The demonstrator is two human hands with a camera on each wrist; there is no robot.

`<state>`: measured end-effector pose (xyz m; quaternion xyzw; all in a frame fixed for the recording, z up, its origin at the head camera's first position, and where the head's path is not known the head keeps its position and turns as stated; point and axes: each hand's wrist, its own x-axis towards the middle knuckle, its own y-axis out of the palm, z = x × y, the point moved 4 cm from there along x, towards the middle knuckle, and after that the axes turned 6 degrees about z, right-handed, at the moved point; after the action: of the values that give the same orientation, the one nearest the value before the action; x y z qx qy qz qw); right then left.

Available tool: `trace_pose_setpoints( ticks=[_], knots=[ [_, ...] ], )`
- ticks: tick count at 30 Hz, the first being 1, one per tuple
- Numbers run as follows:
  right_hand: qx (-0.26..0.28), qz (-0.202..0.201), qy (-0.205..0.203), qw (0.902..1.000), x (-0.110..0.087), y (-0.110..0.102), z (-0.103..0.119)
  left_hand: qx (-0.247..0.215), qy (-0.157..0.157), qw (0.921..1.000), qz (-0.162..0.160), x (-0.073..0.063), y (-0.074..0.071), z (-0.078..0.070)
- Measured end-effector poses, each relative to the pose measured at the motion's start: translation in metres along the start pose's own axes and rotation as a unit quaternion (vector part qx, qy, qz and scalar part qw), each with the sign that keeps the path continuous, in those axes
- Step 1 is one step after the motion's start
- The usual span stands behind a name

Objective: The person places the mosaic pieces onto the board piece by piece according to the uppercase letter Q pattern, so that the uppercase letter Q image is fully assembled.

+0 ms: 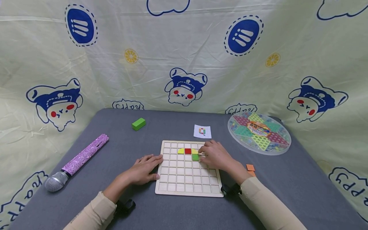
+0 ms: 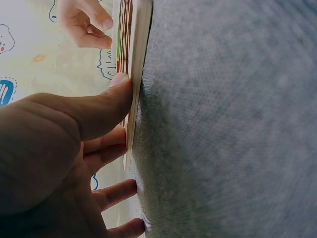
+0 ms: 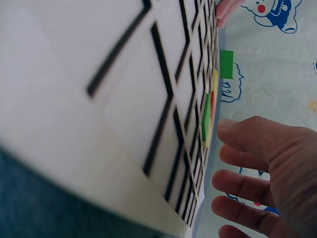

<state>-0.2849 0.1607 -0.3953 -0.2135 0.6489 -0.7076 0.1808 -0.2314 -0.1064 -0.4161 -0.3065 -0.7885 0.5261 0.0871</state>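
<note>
A pale wooden grid board (image 1: 172,187) lies flat on the table. In its upper rows sit a yellow tile (image 1: 180,151), a red tile (image 1: 187,151), a second yellow tile (image 1: 194,151) and, below that one, a green tile (image 1: 195,157). My left hand (image 1: 145,170) rests at the board's left edge; the left wrist view shows the thumb (image 2: 119,96) touching that edge, fingers spread. Over the upper right part of the board is my right hand (image 1: 216,155), fingertips beside the second yellow tile. Its fingers (image 3: 242,186) look loosely bent, with nothing visible in them.
Behind the board lies a small printed card (image 1: 202,135). Orange tiles (image 1: 250,167) sit right of it, partly behind the right forearm. A round patterned game case (image 1: 260,131) occupies the back right, a green block (image 1: 139,124) the back left, and a glittery microphone (image 1: 83,156) the left.
</note>
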Motion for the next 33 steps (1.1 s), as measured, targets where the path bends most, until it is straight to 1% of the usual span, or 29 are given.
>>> trace_pose_setpoints(
  ticks=[6,12,16,25,33],
  knots=[
    [0.016,-0.001,0.023,0.9996,-0.012,-0.009,-0.012,0.000,-0.006,1.0000,0.000,0.000,0.000,0.000],
    [0.011,-0.022,0.022,0.9995,-0.029,-0.013,-0.028,0.001,-0.009,1.0000,0.002,0.000,0.001,0.001],
    [0.014,-0.025,0.022,0.9993,-0.040,-0.011,-0.038,-0.001,-0.008,1.0000,0.003,-0.001,0.001,0.001],
    [0.006,-0.009,0.044,0.9990,-0.056,-0.006,-0.051,-0.004,-0.003,1.0000,0.003,-0.001,0.000,0.000],
    [0.010,0.006,0.051,0.9986,-0.063,-0.002,-0.058,-0.001,-0.010,0.9999,0.006,0.000,0.000,0.001]
  ],
)
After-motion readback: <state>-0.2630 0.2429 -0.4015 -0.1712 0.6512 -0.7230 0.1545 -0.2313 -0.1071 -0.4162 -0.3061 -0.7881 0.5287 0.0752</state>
